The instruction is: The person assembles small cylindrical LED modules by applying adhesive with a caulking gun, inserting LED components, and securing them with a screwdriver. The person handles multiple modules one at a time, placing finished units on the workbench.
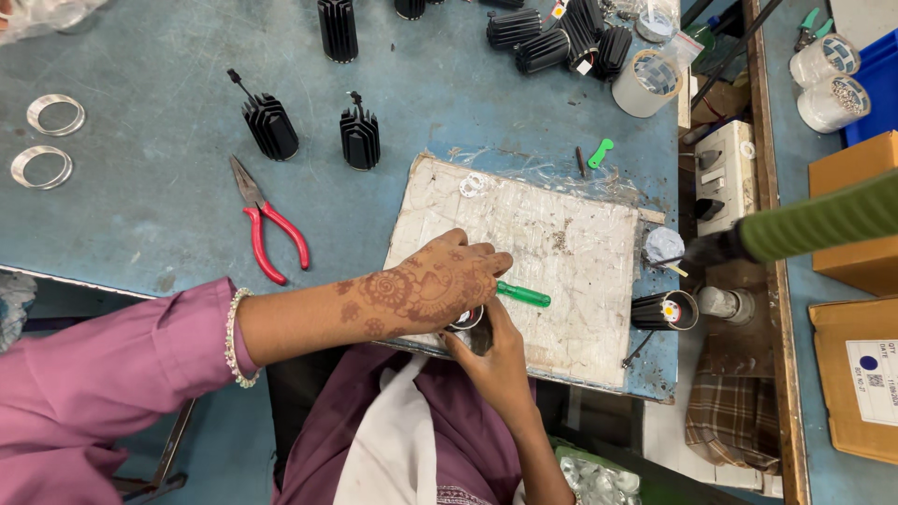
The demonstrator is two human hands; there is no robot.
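My left hand (440, 285), patterned with henna, reaches over the front of a white worn board (561, 252) and grips a green-handled screwdriver (524, 296). The tool's tip is hidden under the hand. My right hand (496, 360) comes up from below and holds a small dark round part with a shiny rim (465, 323) at the board's near edge, right under the left hand. Both hands touch around that part.
Red-handled pliers (267, 229) lie left of the board. Black finned heat sinks (271, 126) stand behind, more at the back (561, 42). Two metal rings (54, 114) sit far left. A black cylinder (666, 310), tape roll (645, 82), switch box (725, 173) and cardboard boxes (856, 374) are on the right.
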